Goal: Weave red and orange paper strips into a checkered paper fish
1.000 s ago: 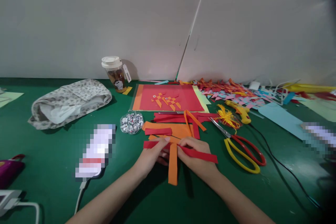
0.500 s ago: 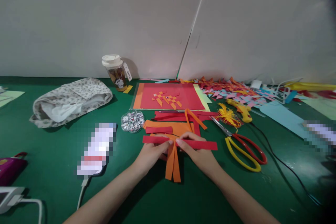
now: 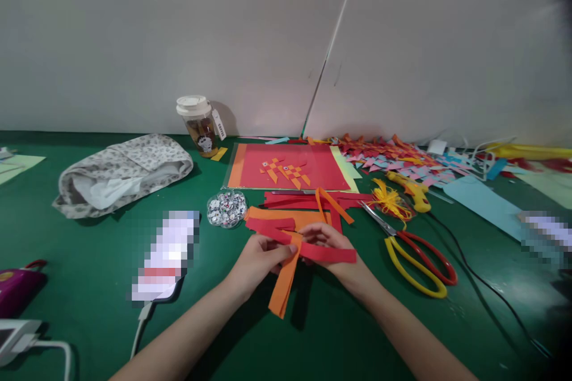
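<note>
My left hand point(image 3: 263, 259) pinches, thumb on top, the place where an orange paper strip point(image 3: 283, 286) crosses a red paper strip point(image 3: 328, 252). The orange strip is folded, and its two tails hang down toward me. On the other side, my right hand point(image 3: 335, 244) grips the crossed strips from behind, its fingers partly hidden by the red one. Just beyond my hands lie more orange strips point(image 3: 308, 216) and red strips point(image 3: 286, 199). Two woven paper fish point(image 3: 292, 172) rest on a red sheet point(image 3: 319, 158) further back.
Scissors point(image 3: 415, 256), yellow string point(image 3: 391, 199) and a yellow glue gun point(image 3: 415, 193) lie to the right. At left are a box of googly eyes point(image 3: 227, 209), a phone point(image 3: 167, 256), a cloth bag point(image 3: 125, 172) and a coffee cup point(image 3: 199, 125). A white partition point(image 3: 179, 41) stands behind.
The red strip has tilted, its right end now lower. The orange tails have swung left and closed together. My right thumb has moved off the front of the strips.
</note>
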`<action>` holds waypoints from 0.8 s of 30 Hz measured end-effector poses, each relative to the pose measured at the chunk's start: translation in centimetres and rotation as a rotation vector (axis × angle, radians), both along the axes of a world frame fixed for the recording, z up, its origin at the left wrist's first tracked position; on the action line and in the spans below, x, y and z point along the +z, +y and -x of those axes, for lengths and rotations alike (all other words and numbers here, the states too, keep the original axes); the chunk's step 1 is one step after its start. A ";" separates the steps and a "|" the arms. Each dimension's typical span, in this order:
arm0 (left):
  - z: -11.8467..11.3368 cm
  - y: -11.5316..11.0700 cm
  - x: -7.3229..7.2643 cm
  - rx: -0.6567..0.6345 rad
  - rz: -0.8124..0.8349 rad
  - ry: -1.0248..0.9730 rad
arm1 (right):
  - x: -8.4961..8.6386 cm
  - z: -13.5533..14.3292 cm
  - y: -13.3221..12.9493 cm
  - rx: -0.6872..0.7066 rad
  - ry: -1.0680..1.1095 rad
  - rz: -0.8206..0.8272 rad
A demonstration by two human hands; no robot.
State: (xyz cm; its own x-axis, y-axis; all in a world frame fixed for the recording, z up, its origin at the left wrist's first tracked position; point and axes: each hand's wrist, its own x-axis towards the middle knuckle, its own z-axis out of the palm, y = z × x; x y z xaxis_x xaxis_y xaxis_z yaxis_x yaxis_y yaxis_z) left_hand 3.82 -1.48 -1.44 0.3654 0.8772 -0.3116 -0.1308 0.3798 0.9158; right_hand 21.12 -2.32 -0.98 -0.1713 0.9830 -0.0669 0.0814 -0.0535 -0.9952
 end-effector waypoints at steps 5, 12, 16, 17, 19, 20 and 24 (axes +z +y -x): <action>-0.1 -0.1 0.2 -0.053 -0.039 -0.002 | 0.3 0.1 -0.2 0.049 -0.022 0.082; -0.3 -0.6 0.6 -0.050 -0.085 -0.037 | 0.3 0.2 -0.3 -0.053 -0.077 0.033; 0.1 0.1 0.4 0.091 0.003 -0.076 | 0.7 -0.8 -0.4 -0.192 -0.149 -0.247; 0.3 0.3 0.3 0.163 0.003 -0.093 | 0.9 -1.2 -0.3 -0.265 -0.169 -0.324; 0.7 0.8 0.2 0.295 -0.018 -0.120 | 1.2 -1.9 0.0 -0.398 -0.219 -0.414; 0.8 1.1 0.2 0.348 -0.037 -0.128 | 1.3 -2.1 0.2 -0.436 -0.264 -0.421; 1.2 1.6 0.1 0.458 -0.094 -0.133 | 0.9 -1.8 0.6 -0.249 -0.682 -0.360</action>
State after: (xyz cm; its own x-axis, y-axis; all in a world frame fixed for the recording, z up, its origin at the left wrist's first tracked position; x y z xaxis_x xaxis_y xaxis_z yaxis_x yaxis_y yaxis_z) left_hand 2.61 0.08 -1.31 -0.0334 0.9793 -0.1997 -0.3829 0.1720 0.9076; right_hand 22.94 -1.69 -0.05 0.0192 0.9680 0.2504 0.7046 0.1645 -0.6902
